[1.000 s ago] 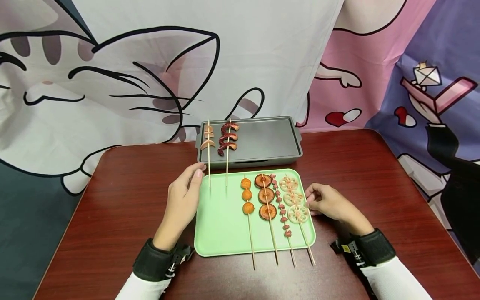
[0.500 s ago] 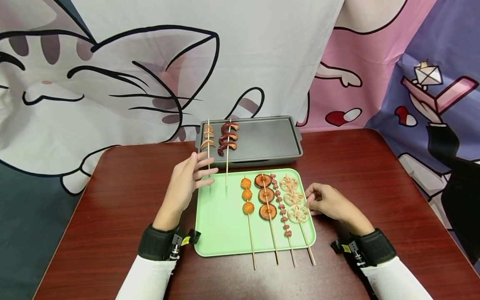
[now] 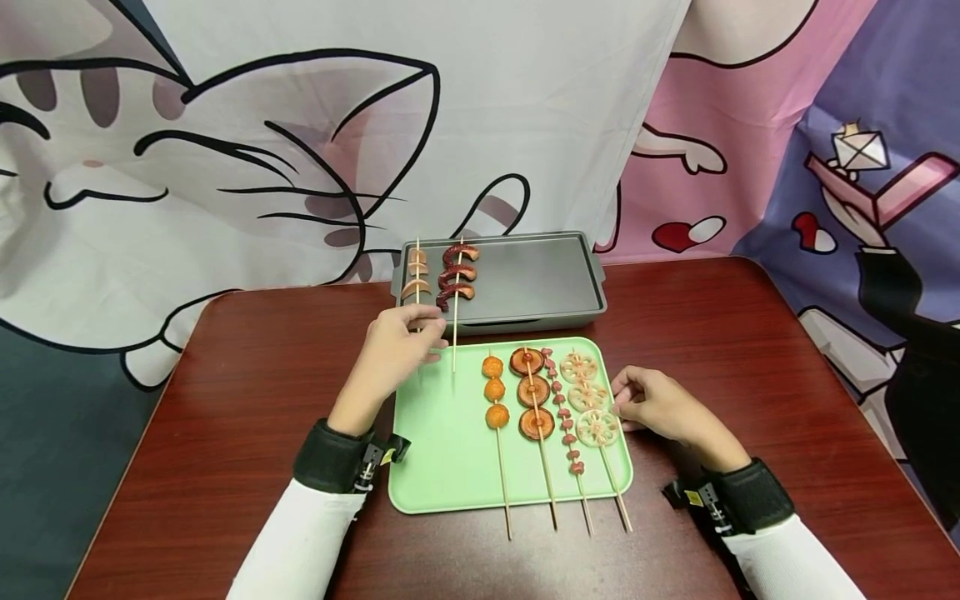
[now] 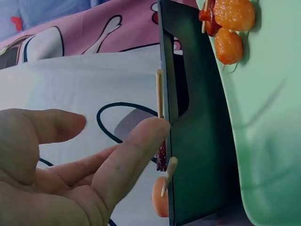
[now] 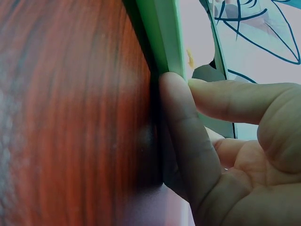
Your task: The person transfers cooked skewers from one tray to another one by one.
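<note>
My right hand (image 3: pixel 656 407) pinches the right edge of a light green tray (image 3: pixel 442 450) between thumb and fingertips; the right wrist view shows the tray rim (image 5: pixel 167 42) between them. Over the tray's upper left corner is my left hand (image 3: pixel 397 346), its thumb and index finger (image 4: pixel 136 150) apart with nothing between. It covers the lower stick of a skewer of pale slices (image 3: pixel 417 287). Beside that one, a skewer of dark red tentacle-like pieces (image 3: pixel 457 273) also lies on the grey baking pan (image 3: pixel 532 279), its stick reaching out over the front rim.
On the green tray lie a skewer of orange balls (image 3: pixel 493 390), a mushroom skewer (image 3: pixel 532 392), one of small red pieces (image 3: pixel 567 423) and a lotus root skewer (image 3: pixel 596 427). All stand on a brown wooden table (image 3: pixel 247 400) before a printed curtain (image 3: pixel 525 108).
My left hand has moved right and over the front of the pan, first with fingers spreading, then turning down toward the skewer sticks. The right hand has stayed on the tray's edge.
</note>
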Tool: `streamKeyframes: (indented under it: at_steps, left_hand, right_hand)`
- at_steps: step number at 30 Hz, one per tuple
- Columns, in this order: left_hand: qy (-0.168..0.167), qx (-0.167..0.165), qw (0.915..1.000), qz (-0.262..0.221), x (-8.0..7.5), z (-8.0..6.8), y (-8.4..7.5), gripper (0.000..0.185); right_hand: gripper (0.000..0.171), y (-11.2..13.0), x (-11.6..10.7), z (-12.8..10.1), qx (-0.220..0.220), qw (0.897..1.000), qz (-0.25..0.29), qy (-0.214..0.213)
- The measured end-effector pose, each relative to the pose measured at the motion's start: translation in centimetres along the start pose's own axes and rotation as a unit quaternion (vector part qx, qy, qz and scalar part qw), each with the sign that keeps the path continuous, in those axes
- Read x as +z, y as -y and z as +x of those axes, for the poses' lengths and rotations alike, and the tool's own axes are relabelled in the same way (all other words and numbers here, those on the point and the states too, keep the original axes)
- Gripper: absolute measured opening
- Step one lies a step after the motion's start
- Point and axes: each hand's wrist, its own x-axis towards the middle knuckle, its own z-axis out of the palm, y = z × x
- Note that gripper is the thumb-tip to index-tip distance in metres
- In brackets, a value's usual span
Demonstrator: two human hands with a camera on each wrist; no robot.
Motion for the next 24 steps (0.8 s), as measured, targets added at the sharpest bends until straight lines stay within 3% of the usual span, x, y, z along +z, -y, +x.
streamKeyframes:
  at_steps: [13, 24]
  left_hand:
    - [0.005, -0.012, 0.9919, 0.127, 1.4, 1.2, 0.4, 0.024]
    - [0.032, -0.051, 0.9949, 0.081, 1.7, 1.9, 0.4, 0.025]
  right_hand:
    - [0.017, 0.0, 0.1, 0.0, -0.004, 1.0, 0.003, 0.006]
    - [0.017, 0.1, -0.1, -0.1, 0.003, 1.0, 0.003, 0.006]
